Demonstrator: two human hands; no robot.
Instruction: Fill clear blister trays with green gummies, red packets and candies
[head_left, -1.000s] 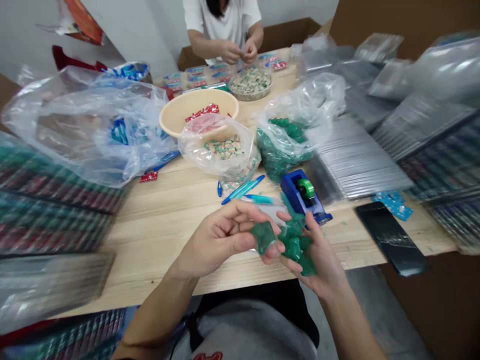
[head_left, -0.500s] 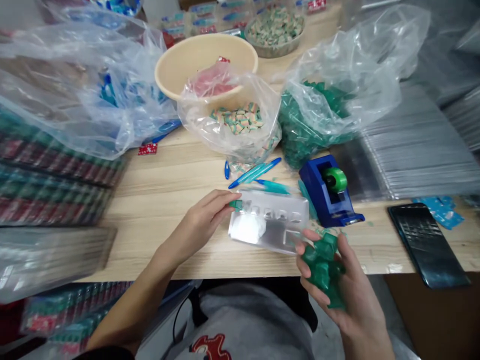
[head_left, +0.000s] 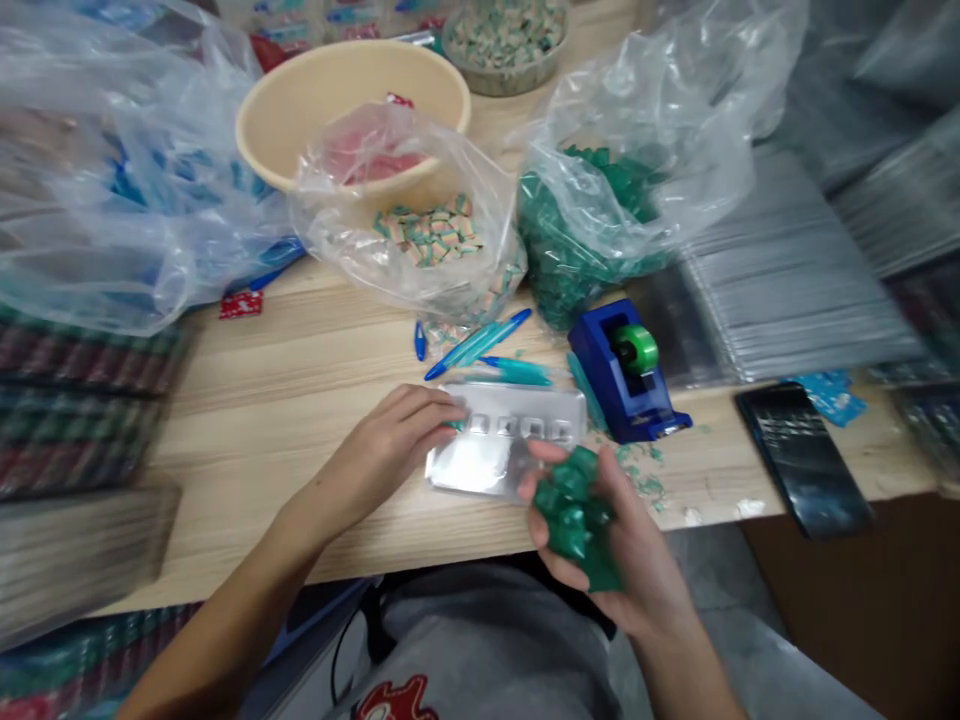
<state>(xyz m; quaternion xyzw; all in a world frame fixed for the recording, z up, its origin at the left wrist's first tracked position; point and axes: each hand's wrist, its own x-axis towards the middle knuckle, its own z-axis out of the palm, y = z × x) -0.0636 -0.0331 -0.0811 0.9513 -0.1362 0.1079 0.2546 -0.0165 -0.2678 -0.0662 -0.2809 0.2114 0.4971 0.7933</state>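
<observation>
My left hand [head_left: 405, 430] is at the left end of a clear plastic blister tray [head_left: 480, 470], its fingertips pinched on a small green cube [head_left: 456, 425] over the row of square hollows. Most of that cube is hidden by the fingers. Several translucent green cubes [head_left: 574, 510] lie heaped in my cupped right hand [head_left: 630, 540], whose fingers curl round them at the tray's right end. Other square hollows along the tray's row look unfilled. Behind the tray lie blue pen-like pieces [head_left: 480, 345].
A blue tape dispenser [head_left: 622, 380] stands right of the tray, with a black phone [head_left: 806, 460] farther right. Behind are a bag of green cubes [head_left: 570, 250], a bag of striped pieces [head_left: 435, 235] and a cream basin [head_left: 262, 110]. Stacked filled packs [head_left: 82, 360] line the left.
The view has shifted, so most things appear farther left. My left hand keeps its pinch at the tray's left end, the cube now lower and more covered. The right hand has come nearer the tray.
</observation>
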